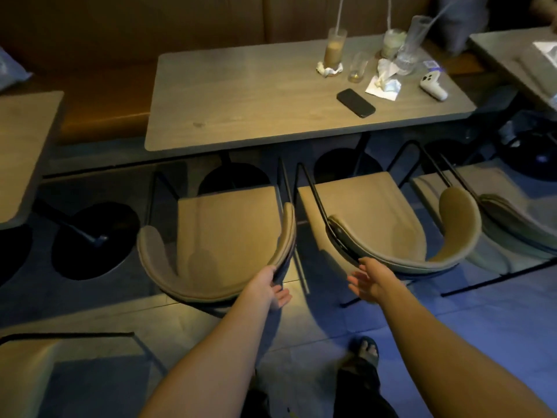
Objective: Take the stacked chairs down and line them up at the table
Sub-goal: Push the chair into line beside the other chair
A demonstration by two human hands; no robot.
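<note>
- The left hand [272,286] gripped the curved backrest of the left chair [223,236] at its right rear corner, fingers wrapped around the edge.
- The right hand [369,280] was open with fingers spread, touching or just short of the back edge of the middle chair [376,218]; which of the two could not be told.
- Both chairs stood on the floor side by side, close together, seats facing the bench [256,95] with their front edges near its near side.
- A third chair [512,218] stood to the right of the middle one, partly cut off by the frame edge.
- Part of another chair [60,378] showed at the lower left, nearer the person.
- On the bench's right half lay a dark phone [355,102], a white controller [433,86], crumpled napkins [385,79] and several glasses, one an iced coffee with a straw [334,49].
- A sandalled foot [366,352] showed between the arms.
</note>
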